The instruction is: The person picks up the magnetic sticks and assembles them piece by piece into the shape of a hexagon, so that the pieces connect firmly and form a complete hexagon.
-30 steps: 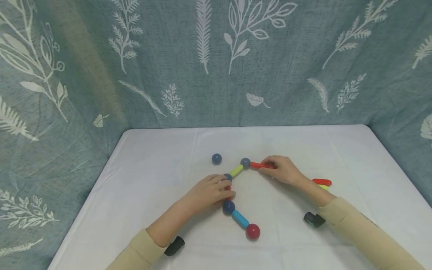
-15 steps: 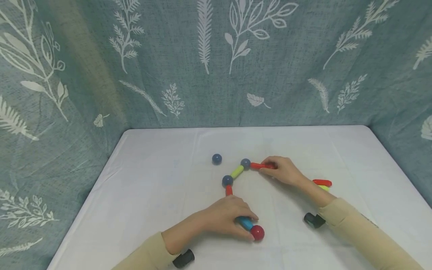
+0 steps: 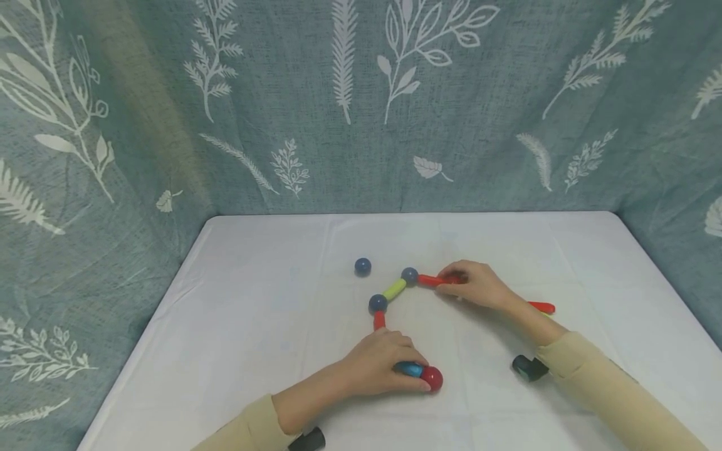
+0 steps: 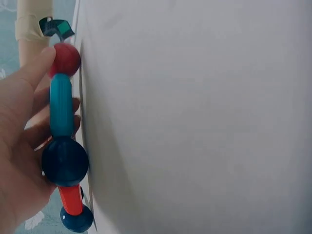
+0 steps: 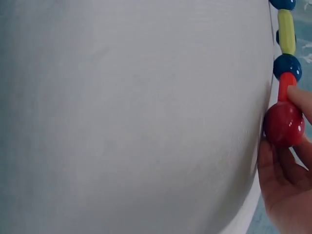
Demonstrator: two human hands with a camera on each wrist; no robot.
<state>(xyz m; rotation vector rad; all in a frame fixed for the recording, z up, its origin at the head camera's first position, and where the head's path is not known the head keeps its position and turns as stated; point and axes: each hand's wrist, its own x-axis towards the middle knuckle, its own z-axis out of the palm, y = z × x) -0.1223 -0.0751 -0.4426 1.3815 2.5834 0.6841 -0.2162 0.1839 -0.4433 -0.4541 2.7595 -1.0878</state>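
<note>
A bent chain of toy building rods and balls lies on the white table. My left hand (image 3: 379, 364) holds its near end, thumb on a red ball (image 4: 65, 59) and fingers around the light blue rod (image 4: 61, 105). Beyond that come a dark blue ball (image 4: 65, 161), a short red rod (image 3: 380, 321), another dark blue ball (image 3: 378, 304), a yellow-green rod (image 3: 395, 289) and a third blue ball (image 3: 409, 275). At the far end my right hand (image 3: 476, 285) grips a red rod (image 3: 430, 280) and a second red ball (image 5: 284, 124), mostly covered in the head view.
A loose blue ball (image 3: 363, 267) sits left of the chain's far end. Right of my right wrist lies a loose red rod (image 3: 543, 307), with a yellow-green piece partly hidden beneath the forearm. A patterned curtain (image 3: 361, 113) hangs behind the table (image 3: 254, 263).
My left hand has moved from the middle red rod to the light blue rod and red ball, swinging that end slightly right and away. The right hand has hardly moved.
</note>
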